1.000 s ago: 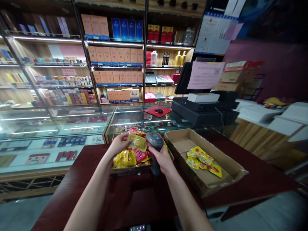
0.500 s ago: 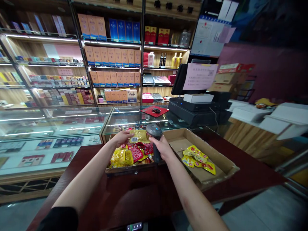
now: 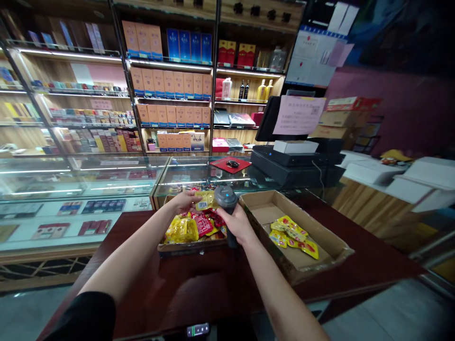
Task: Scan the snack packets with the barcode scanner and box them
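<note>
My left hand [image 3: 185,201] pinches a yellow snack packet [image 3: 205,201] by its left edge, with a barcode label facing me. A dark grey barcode scanner [image 3: 226,195] is gripped by my right hand [image 3: 237,222], fingers wrapped round its handle. The scanner's head is right beside the packet and covers its right end. Under both hands stands a cardboard box [image 3: 192,248] full of yellow and red snack packets [image 3: 181,229]. To its right, a second cardboard box [image 3: 259,213] holds several yellow packets [image 3: 289,232] in a small pile.
Both boxes rest on a dark red table [image 3: 170,289]. Behind are a glass display counter [image 3: 124,177], a red mat [image 3: 230,164] with a mouse, and a monitor [image 3: 268,118] carrying a pink paper. A lit phone-like device [image 3: 198,330] lies at the near edge.
The packet has turned slightly, its barcode tilting more toward the scanner. The scanner's head has shifted a little left and covers more of the packet. The camera view has moved slightly.
</note>
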Motion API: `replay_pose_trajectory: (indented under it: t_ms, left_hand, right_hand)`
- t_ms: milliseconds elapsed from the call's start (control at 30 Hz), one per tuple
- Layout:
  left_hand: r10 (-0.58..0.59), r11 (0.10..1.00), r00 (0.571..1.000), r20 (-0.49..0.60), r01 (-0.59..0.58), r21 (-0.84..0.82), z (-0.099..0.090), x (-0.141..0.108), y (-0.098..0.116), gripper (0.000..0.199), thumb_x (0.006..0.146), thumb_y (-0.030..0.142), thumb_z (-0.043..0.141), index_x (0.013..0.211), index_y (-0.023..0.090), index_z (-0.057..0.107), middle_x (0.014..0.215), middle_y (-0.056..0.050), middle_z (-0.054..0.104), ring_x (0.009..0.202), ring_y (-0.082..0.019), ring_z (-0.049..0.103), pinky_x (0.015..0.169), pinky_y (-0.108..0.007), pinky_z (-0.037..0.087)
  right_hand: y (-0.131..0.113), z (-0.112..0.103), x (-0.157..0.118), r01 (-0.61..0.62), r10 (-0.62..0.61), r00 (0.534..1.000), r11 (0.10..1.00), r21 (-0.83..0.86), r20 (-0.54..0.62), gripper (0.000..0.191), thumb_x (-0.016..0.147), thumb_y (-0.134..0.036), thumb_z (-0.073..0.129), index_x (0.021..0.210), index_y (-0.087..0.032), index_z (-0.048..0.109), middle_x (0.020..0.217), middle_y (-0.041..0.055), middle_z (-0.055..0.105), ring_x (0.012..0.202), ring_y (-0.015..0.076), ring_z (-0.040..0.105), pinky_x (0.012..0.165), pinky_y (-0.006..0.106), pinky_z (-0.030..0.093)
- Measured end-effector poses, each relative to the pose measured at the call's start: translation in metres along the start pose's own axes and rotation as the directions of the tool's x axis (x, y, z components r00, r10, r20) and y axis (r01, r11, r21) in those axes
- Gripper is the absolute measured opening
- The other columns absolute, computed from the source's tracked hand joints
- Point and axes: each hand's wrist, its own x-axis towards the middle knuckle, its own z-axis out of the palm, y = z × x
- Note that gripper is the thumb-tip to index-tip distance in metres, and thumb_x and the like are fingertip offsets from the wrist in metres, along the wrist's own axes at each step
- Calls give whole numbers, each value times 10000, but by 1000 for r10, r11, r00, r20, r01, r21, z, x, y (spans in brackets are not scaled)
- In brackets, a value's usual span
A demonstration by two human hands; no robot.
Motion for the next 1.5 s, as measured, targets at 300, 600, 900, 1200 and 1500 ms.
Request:
replay_pose_trajectory:
  t_ms: [300, 600, 900, 1200, 1500]
  left_hand:
    - [25, 1000, 999, -32, -26, -12, 6, 3, 0, 310, 712, 254, 766, 979, 140, 656, 587, 32, 590, 416, -65, 520, 482, -231, 523]
    - [30, 999, 999, -11, -30, -11, 3, 5, 1, 288, 698, 245, 779, 936, 137, 657, 573, 24, 583, 424, -62, 513, 432, -192, 496]
    - [31, 999, 999, -16, -32, -20, 1, 8, 1, 278, 688, 244, 791, 899, 122, 657, 624, -1, 616, 459, -73, 552, 463, -210, 529]
    - [14, 999, 1000, -19, -15, -29, -1, 8, 1, 262, 685, 229, 791, 878, 126, 645, 658, -11, 641, 467, -91, 579, 480, -230, 536]
    - [16, 1000, 1000, -27, -16, 0, -1, 5, 1, 274, 654, 234, 811, 809, 129, 611, 577, 39, 562, 410, -56, 504, 441, -197, 487]
  right_hand:
    - [-1, 31, -50, -324, 279, 928, 931, 165, 246, 373, 697, -443, 695, 952, -196, 578, 554, -30, 588, 464, 136, 561, 434, 261, 492]
    - [5, 33, -55, -284, 244, 939, 948, 144, 243, 463, 705, -506, 677, 993, -168, 548, 521, -49, 576, 423, 113, 542, 437, 241, 486]
    - [4, 34, -56, -296, 256, 938, 943, 153, 234, 441, 678, -504, 711, 944, -185, 563, 524, -29, 589, 438, 134, 554, 441, 258, 487]
    - [-3, 36, -57, -320, 274, 928, 933, 163, 252, 444, 682, -495, 705, 958, -181, 554, 521, -38, 572, 439, 134, 545, 446, 267, 485]
    - [-1, 38, -57, -325, 273, 923, 930, 172, 269, 428, 710, -497, 675, 958, -168, 556, 509, -46, 556, 412, 117, 525, 414, 241, 456]
